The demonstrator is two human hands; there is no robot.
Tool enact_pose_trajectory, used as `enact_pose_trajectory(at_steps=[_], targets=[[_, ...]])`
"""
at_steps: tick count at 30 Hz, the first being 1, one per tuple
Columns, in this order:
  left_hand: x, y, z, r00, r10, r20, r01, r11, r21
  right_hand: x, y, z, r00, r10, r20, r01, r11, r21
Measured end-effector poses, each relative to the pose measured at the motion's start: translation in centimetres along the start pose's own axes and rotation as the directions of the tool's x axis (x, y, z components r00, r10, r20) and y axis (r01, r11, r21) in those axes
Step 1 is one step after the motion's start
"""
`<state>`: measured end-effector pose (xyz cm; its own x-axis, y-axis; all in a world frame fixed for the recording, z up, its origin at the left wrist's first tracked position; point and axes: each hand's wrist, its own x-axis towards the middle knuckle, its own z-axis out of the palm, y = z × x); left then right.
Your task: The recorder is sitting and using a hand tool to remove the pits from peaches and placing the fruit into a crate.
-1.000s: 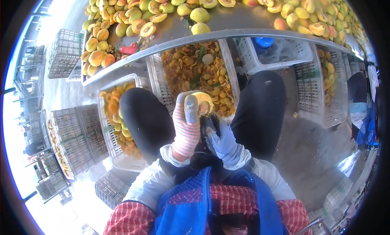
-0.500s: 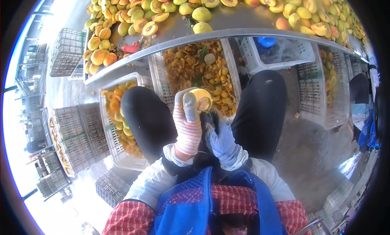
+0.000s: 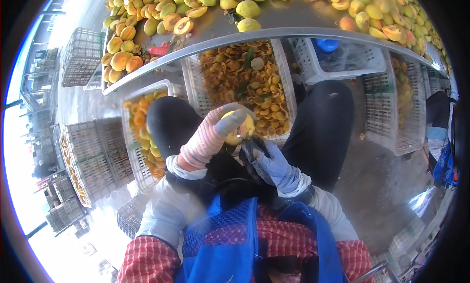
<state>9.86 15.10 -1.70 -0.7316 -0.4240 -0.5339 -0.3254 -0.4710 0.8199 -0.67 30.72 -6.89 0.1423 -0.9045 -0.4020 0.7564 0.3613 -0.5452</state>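
My left hand (image 3: 209, 135), in a pink-and-white striped glove with grey fingertips, is closed around a yellow peach (image 3: 246, 128) above my lap. Against the lower side of the fruit, my right hand (image 3: 280, 169), in a blue-grey glove, is wrapped round a black-handled tool (image 3: 252, 152). A small bit of metal glints where tool and peach meet; the tool's exact kind is hidden by the fingers. Beyond both hands, between my knees, stands a white crate (image 3: 194, 84) of peach pits and scraps.
A metal table (image 3: 215, 32) heaped with whole and halved peaches spans the far side, a red object (image 3: 159, 49) on its left part. A crate of peach pieces (image 3: 128, 148) stands by my left knee. To the right are a pale bin (image 3: 342, 79) and another crate (image 3: 381, 114).
My left hand has turned from upright to slanting across the peach, its wrist moving out left. My right hand has shifted slightly right and lower, showing more of the black tool.
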Motion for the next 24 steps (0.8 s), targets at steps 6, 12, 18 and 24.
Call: enact_pose_trajectory(at_steps=[6,12,18,24], targets=[[-0.1,-1.5,1.3,0.964,0.194,-0.182,-0.175,0.978,0.112,-0.3,1.1,-0.1,0.997,0.027,0.068,-0.041,0.974,0.221],[0.0,-3.2,2.9,0.884,0.334,-0.327,-0.322,0.942,0.09,-0.8,1.4,-0.2,0.999,0.023,0.032,-0.03,0.973,0.231],[0.2,-2.5,1.4,0.985,0.042,-0.167,-0.048,0.998,-0.029,-0.2,1.2,-0.1,0.993,0.059,-0.099,-0.067,0.995,-0.071],[0.1,-3.8,3.2,0.875,0.319,-0.365,-0.278,0.947,0.16,-0.5,0.5,0.5,0.992,0.094,0.083,-0.113,0.953,0.28]])
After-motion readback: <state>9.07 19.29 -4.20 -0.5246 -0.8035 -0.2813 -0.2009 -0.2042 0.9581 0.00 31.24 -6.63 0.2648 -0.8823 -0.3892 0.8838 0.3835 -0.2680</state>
